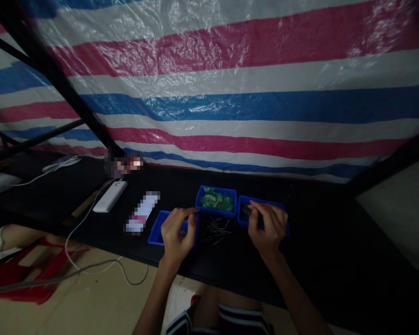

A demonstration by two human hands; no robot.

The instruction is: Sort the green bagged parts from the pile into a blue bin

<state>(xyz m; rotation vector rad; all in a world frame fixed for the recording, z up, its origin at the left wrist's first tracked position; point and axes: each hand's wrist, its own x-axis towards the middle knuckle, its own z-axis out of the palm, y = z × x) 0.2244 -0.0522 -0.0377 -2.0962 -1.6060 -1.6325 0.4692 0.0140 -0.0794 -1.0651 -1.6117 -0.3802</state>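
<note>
Over the left blue tray (156, 231) is my left hand (179, 232), its thumb and index finger curled near each other; whatever they may hold is too small to make out. My right hand (268, 227) is above the right blue tray (243, 223), fingertips and thumb close together at its dark thin pieces (245, 210). Any piece in that pinch is hidden. Between the hands, a loose pile of thin metal pieces (214, 229) lies on the black table (226, 260). Just behind the pile stands a blue tray (216, 188) with green plastic packets (214, 200).
A white power bank (111, 196) with a cable and a blurred flat item (143, 211) lie to the left. Striped sheeting (230, 107) hangs behind the table. A red stool (38, 274) and another person's leg (24, 235) are at the far left.
</note>
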